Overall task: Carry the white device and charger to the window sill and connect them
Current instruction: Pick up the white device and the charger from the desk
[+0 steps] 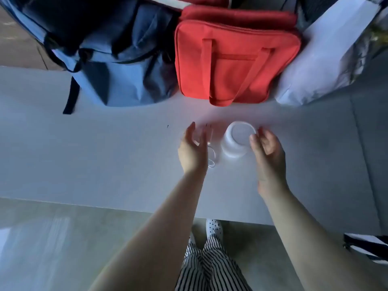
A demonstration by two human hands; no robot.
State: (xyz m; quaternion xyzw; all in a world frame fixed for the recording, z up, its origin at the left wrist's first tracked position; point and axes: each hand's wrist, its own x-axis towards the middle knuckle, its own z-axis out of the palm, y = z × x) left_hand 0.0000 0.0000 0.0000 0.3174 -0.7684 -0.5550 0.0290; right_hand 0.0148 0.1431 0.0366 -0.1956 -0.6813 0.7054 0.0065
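We reach for both pieces on the pale grey table [105, 154].
The round white plastic device [237, 141] looks light, rigid; our open, empty right hand [267, 153] should cup its rim. Our left hand [194, 150], open, hovers over the thin, floppy white charger cable [212, 158].

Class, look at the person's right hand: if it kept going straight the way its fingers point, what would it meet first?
Most likely the white device. The right hand is open, fingers aimed up and left toward its rim, very close beside it. Whether they touch already is unclear from this one view.
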